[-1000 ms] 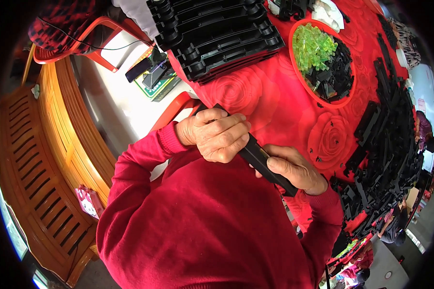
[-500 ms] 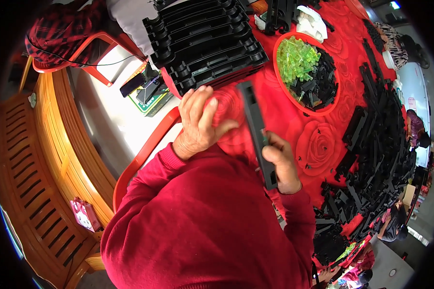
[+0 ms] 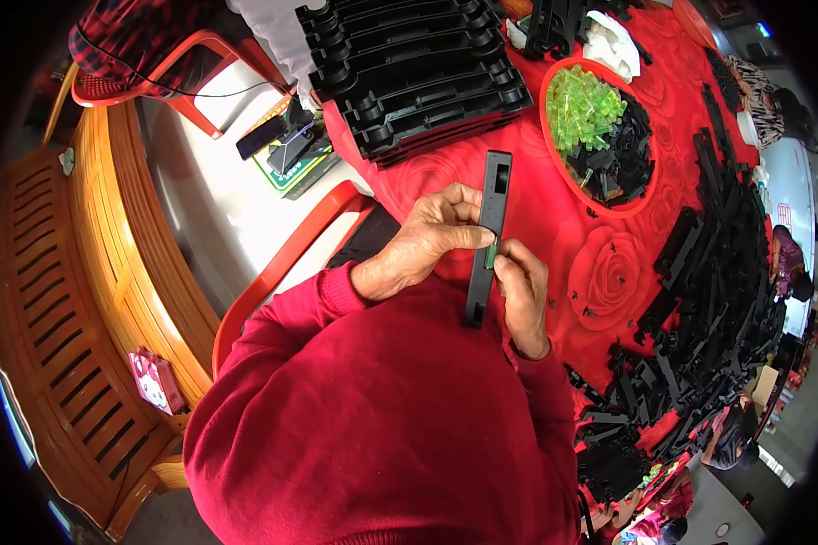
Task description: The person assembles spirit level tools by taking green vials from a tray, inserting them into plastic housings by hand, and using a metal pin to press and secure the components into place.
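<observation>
A long black plastic bar (image 3: 493,202) with slots near its ends stands nearly upright in front of my chest. My left hand (image 3: 427,234) grips it around the middle, thumb laid across its face and fingers behind. A small translucent green piece (image 3: 491,255) shows at the bar's middle. My right hand (image 3: 522,295) pinches this green piece against the bar with thumb and forefinger. Whether the piece sits in a slot or only rests on the surface I cannot tell.
A red basin (image 3: 596,208) holds yellow-green clear pieces (image 3: 580,111) and small black parts (image 3: 614,163). Black ribbed trays (image 3: 427,77) are stacked at the far side. Loose black bars (image 3: 709,300) cover the table's right. A red chair (image 3: 286,254) stands at left.
My left hand has come right and closed on the bar, which was in my right hand alone. The bar has turned more upright, and my right fingers have shifted to the green piece.
</observation>
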Motion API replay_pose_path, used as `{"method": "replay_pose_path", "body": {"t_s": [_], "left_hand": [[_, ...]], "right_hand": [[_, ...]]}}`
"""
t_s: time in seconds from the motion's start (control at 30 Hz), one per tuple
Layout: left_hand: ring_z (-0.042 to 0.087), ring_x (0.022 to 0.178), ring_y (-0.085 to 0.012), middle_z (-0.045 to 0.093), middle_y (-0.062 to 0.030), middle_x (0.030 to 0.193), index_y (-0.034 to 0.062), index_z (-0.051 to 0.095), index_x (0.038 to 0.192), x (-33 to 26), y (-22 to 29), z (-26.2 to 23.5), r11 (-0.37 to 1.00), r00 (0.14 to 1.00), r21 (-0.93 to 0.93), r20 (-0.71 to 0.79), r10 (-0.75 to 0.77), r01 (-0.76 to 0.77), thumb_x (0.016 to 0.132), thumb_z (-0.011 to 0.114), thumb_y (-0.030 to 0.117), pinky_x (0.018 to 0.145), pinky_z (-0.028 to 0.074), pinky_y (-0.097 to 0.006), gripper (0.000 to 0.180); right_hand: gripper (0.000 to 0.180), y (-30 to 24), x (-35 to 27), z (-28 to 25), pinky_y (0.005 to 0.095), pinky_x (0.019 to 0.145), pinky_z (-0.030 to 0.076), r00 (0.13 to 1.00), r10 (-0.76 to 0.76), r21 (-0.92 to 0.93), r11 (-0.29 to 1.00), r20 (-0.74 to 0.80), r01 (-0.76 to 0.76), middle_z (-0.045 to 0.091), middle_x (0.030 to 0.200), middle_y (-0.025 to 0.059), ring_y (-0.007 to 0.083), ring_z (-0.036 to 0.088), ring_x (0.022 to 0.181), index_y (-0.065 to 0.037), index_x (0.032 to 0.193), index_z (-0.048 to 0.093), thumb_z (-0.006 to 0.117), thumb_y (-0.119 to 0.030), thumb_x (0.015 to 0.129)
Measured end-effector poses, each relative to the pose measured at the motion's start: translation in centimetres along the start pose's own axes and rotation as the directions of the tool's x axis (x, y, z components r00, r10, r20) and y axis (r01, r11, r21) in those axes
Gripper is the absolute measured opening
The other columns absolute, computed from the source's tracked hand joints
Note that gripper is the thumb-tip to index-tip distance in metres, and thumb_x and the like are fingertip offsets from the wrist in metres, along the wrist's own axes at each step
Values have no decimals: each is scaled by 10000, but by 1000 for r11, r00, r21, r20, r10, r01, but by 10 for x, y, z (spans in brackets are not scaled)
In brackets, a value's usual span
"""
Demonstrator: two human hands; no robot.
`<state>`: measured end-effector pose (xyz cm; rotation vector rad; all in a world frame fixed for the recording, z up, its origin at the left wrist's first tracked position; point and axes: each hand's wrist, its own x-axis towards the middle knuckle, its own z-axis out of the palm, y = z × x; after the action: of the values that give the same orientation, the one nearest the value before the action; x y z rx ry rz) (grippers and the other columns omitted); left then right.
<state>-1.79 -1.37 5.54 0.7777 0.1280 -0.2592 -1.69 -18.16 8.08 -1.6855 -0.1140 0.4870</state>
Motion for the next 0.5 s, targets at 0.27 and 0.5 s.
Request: {"method": "replay_pose_path", "body": {"t_s": [0.27, 0.5], "left_hand": [[590, 813, -106, 619, -25, 895, 38, 543, 996, -6, -9, -12, 993, 997, -93, -25, -73, 70, 797, 683, -10, 769, 476, -249, 248], [571, 800, -89, 610, -8, 864, 48, 546, 969, -13, -9, -15, 998, 998, -22, -19, -61, 61, 827, 667, 21, 745, 458, -248, 188]], "right_hand": [[143, 8, -3, -1, 212, 524, 265, 992, 1, -150, 989, 130, 19, 404, 648, -60, 26, 336, 596, -11, 823, 544, 563, -148, 861], [197, 10, -5, 8, 243, 484, 277, 990, 15, -158, 987, 137, 6, 374, 586, -46, 40, 328, 552, -34, 745, 488, 591, -163, 853]]}}
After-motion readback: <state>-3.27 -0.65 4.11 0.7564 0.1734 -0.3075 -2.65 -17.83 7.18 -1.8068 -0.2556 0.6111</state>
